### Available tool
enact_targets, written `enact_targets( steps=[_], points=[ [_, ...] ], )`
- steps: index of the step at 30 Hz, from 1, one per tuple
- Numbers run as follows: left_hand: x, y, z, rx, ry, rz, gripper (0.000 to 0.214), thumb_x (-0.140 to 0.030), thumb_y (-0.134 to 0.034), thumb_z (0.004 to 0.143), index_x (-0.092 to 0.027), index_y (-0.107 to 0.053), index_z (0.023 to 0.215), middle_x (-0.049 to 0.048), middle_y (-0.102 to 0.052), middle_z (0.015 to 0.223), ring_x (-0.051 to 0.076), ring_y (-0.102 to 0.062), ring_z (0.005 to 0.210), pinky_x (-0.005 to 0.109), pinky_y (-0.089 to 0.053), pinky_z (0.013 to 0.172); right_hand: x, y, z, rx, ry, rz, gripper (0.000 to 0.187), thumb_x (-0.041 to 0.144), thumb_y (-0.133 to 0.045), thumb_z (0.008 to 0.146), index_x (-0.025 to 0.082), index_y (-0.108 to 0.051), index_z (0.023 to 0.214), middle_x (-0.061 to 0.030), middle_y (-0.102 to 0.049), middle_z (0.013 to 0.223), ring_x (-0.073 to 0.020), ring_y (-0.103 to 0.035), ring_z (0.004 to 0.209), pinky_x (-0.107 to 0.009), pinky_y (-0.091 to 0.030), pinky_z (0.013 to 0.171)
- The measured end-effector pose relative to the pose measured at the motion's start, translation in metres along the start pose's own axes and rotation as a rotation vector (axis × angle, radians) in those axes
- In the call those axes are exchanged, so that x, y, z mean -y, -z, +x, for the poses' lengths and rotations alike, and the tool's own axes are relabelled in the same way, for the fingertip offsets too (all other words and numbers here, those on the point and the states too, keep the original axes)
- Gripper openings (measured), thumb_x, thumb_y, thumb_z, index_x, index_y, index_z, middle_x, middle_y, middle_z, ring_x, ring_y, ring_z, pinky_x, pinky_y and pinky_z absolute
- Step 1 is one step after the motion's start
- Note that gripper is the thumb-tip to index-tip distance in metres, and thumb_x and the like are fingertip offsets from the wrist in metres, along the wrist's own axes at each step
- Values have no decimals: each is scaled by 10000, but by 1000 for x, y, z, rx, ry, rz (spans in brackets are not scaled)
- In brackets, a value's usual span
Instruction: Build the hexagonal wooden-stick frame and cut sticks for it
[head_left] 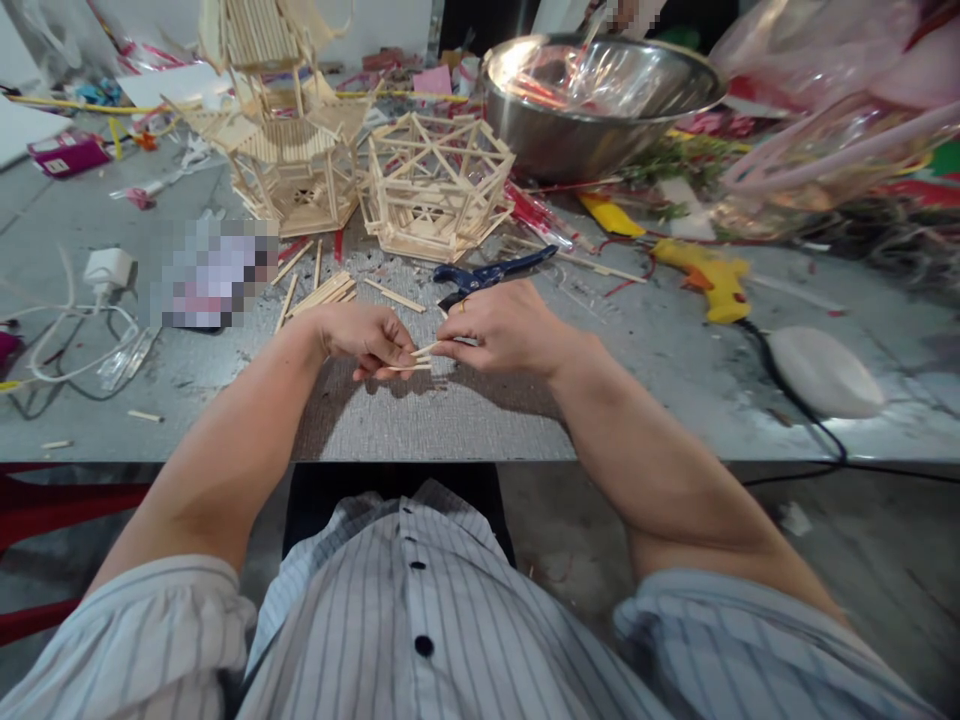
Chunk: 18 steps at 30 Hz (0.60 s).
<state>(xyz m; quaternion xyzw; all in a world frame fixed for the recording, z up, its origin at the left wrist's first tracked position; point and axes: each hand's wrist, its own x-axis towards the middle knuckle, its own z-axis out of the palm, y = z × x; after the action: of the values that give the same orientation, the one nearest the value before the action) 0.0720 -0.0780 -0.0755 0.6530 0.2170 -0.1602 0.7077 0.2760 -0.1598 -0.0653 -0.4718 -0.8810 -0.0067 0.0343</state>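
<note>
Small wooden sticks (421, 358) stick out between my two hands, close above the table's near side. My left hand (373, 340) is closed around them, with their ends showing past its fingertips. My right hand (491, 330) pinches the end of one stick between thumb and forefinger. Just behind my right hand lies a pair of dark blue pliers (499, 270), partly covered by that hand. A pile of loose wooden sticks (328, 292) rests behind my left wrist. Farther back stand an open stick frame (439, 190) and a taller stick pagoda model (289, 150).
A yellow glue gun (705, 278) with a black cord lies at the right, near a pale oval object (825, 372). Behind is a steel bowl (600, 110). At the left are a blurred-out phone (210, 280) and a white charger (109, 270) with cables.
</note>
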Motion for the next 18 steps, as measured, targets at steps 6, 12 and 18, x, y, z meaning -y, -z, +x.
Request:
enact_targets(
  steps=[6,12,18],
  points=[
    [2,3,-2,-130,-20,22,390,-520,-826,629,-154,-692,656,-5,-526,482,51,-359,351,192,-397,341,0,-10,6,-52,-58,2,331,439,-478,924,234,-729,856,-28,-713,835,-144,-539,716,-310,-199,594],
    [3,0,1,-512,-145,149,337,-428,-733,763,-159,-601,609,-42,-435,449,68,-419,387,189,-368,405,2,-24,12,-281,-188,-87,335,373,-410,960,228,-708,915,-47,-701,809,-146,-530,670,-321,-230,640],
    [-8,-14,6,-738,-112,374,379,-256,-578,881,-173,-469,528,-44,-437,431,60,-427,362,192,-337,437,8,-17,13,-164,-331,-67,376,355,-367,972,206,-712,976,-78,-708,906,-160,-562,754,-310,-217,599]
  ],
)
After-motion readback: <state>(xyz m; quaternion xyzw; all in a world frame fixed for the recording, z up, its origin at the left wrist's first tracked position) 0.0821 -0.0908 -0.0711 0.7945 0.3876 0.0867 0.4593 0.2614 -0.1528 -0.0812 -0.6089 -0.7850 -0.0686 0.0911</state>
